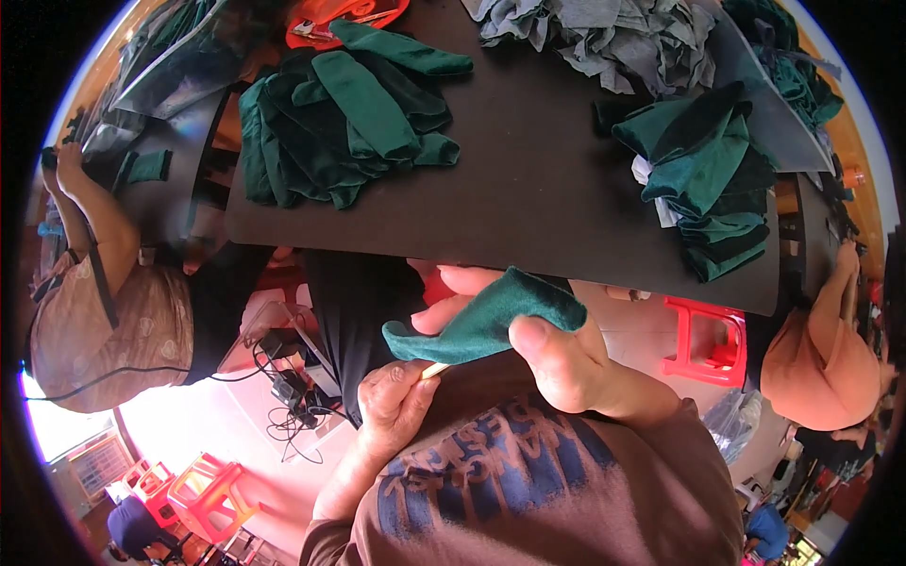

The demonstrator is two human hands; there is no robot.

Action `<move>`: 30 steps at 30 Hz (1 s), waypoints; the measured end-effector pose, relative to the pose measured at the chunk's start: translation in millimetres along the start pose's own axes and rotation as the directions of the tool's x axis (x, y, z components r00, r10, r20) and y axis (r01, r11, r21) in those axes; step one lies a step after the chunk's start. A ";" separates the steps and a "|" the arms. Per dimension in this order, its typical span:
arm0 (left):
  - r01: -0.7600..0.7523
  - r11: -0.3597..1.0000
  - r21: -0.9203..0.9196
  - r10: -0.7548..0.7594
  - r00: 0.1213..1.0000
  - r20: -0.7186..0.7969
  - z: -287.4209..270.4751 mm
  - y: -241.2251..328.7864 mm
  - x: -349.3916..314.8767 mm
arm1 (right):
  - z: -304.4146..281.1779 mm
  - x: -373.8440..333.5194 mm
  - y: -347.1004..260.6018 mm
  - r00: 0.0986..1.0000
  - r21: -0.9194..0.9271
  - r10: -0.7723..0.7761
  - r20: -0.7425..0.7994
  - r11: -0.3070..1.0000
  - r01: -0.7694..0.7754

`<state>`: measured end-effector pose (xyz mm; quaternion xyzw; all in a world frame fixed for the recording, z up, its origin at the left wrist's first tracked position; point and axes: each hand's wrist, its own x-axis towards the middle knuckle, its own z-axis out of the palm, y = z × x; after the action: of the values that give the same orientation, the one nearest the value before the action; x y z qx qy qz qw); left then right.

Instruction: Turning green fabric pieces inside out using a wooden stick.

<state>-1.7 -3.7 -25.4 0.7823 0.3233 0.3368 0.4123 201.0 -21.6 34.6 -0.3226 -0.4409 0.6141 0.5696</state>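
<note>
- Currently, my remote view shows the green piece (pixel 500 316) in front of the torso, just off the near edge of the counter (pixel 528 160). This position probably gives both hands free access to its ends.
- Right hand (pixel 574 373): grasping the piece. I see the thumb on the near side and fingers extending past the far side; this opposed grip likely steadies the cloth and keeps it spread.
- Left hand (pixel 392 401): clenched around a pale stick (pixel 434 370) at the piece's left end. I cannot tell whether the stick enters the cloth; its far end is hidden. The short grip would suit fine control.
- Left pile (pixel 368 104): similar green cloth, overlapping on the counter, presumably grouped within arm's reach.
- Right pile (pixel 703 179): more green cloth, loosely stacked near the right edge, apart from the left pile, perhaps to prevent mixing.
- Grey pile (pixel 623 38): at the far side, leaving the counter's middle bare.
</note>
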 end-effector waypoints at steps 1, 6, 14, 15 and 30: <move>-0.001 1.000 0.000 0.001 1.000 0.002 0.2 -0.4 -0.4 | -0.5 -0.7 1.2 1.000 -0.024 -0.021 0.008 0.999 0.021; 0.123 0.992 -0.029 -0.121 0.991 0.054 -2.4 -0.5 -5.9 | -3.5 -1.6 5.6 0.998 -0.105 -0.004 0.061 0.994 0.011; 0.153 0.985 -0.080 -0.145 0.985 0.093 -3.5 -3.1 -11.7 | -7.8 -0.8 7.1 0.981 -0.203 -0.113 0.158 0.968 0.144; 0.169 0.982 -0.088 -0.161 0.982 0.097 -3.9 -2.0 -10.9 | -6.7 -1.2 5.5 0.981 -0.203 -0.112 0.159 0.969 0.143; 0.252 0.945 -0.209 -0.218 0.961 0.172 -1.4 2.9 -2.6 | -4.0 -2.6 7.0 0.998 -0.197 -0.044 0.037 0.979 0.050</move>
<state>-3.7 -6.4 -22.9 0.7078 0.3424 0.2616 0.5598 202.1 -23.2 26.4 -0.3573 -0.5165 0.5587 0.5417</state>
